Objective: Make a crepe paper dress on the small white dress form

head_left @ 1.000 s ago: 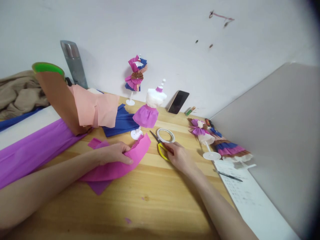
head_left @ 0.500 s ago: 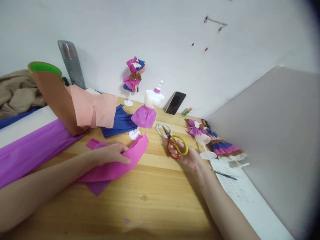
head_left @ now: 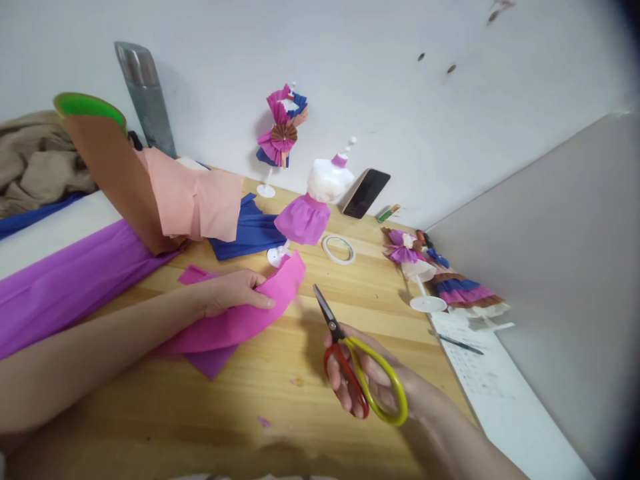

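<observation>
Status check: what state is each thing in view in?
Pink paper: gripped, curved, one edge ragged.
Left hand: closed on it.
Scissors: held, blades closed or nearly so.
Right hand: curled around them.
White tape roll: lying flat.
Purple-skirted dress form: standing.
Phone: propped up, screen dark.
Metal-topped bottle: standing, capped.
Pen: lying on the written sheet.

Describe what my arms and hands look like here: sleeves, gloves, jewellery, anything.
Your left hand and right hand wear no gloves. The left forearm and right forearm have no sleeves where they show, with no watch or bracelet in sight. No rings can be made out.
</observation>
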`<state>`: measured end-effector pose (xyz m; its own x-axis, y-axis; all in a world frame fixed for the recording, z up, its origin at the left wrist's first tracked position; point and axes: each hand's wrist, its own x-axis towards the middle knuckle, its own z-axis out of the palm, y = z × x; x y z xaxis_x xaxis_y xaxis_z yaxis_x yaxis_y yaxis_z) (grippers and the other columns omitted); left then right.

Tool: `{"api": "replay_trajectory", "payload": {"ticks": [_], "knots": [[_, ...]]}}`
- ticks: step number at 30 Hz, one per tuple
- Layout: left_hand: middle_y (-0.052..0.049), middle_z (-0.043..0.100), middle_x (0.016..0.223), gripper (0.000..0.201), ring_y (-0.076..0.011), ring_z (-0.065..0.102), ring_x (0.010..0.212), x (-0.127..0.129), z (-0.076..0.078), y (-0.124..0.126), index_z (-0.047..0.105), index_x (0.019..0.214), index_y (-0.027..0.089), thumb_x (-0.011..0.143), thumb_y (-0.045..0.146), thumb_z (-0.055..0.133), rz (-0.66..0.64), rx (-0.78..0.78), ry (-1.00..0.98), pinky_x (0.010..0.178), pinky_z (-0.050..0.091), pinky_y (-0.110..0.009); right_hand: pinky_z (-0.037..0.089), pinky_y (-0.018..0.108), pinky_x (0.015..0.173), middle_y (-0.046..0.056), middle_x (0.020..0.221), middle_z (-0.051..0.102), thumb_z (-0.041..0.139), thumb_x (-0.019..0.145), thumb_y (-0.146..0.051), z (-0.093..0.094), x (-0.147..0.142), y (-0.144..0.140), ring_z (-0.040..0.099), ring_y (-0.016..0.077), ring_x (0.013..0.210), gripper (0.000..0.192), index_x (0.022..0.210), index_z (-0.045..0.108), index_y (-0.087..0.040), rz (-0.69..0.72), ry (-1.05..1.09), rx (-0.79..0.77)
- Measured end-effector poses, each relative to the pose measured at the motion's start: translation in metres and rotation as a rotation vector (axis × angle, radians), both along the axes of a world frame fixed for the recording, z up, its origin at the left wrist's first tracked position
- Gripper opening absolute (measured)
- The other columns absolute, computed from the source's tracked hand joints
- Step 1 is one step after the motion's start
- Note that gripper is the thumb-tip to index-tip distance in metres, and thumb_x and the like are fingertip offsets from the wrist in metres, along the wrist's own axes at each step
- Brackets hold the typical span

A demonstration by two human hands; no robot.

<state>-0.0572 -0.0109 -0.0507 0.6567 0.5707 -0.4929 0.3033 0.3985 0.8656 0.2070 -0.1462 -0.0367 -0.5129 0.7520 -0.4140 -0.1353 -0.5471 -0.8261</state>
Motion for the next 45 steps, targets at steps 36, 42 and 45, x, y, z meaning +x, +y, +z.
{"api": "replay_trajectory", "payload": {"ticks": [36,42,45], "knots": [[-0.002,0.072,0.070,0.024,-0.0103,0.058,0.059,0.000,-0.005,-0.006,0.074,0.077,0.012,0.062,0.028,0.084,0.035,-0.204,-0.206,0.058,0.042,-0.020,0.033,0.013,0.036,-0.001,0.079,0.064,0.069,0.076,-0.065,-0.001,-0.053,0.001,0.050,0.0009,0.041,0.053,0.094,0.051,-0.018,0.116,-0.255,-0.007],[-0.002,0.072,0.069,0.024,-0.0107,0.059,0.059,0.000,-0.005,-0.006,0.075,0.076,0.013,0.061,0.030,0.084,0.037,-0.194,-0.187,0.058,0.042,-0.020,0.033,0.013,0.034,-0.002,0.077,0.064,0.069,0.073,-0.068,-0.007,-0.054,0.001,0.049,0.0010,0.038,0.059,0.096,0.049,-0.018,0.122,-0.243,-0.018],[-0.003,0.073,0.072,0.029,-0.0113,0.060,0.062,0.000,-0.006,-0.006,0.076,0.077,0.012,0.059,0.033,0.085,0.040,-0.187,-0.188,0.061,0.043,-0.020,0.031,0.012,0.034,-0.003,0.075,0.063,0.069,0.072,-0.069,-0.002,-0.057,0.001,0.048,0.0002,0.038,0.060,0.095,0.049,-0.018,0.101,-0.271,-0.023]]}}
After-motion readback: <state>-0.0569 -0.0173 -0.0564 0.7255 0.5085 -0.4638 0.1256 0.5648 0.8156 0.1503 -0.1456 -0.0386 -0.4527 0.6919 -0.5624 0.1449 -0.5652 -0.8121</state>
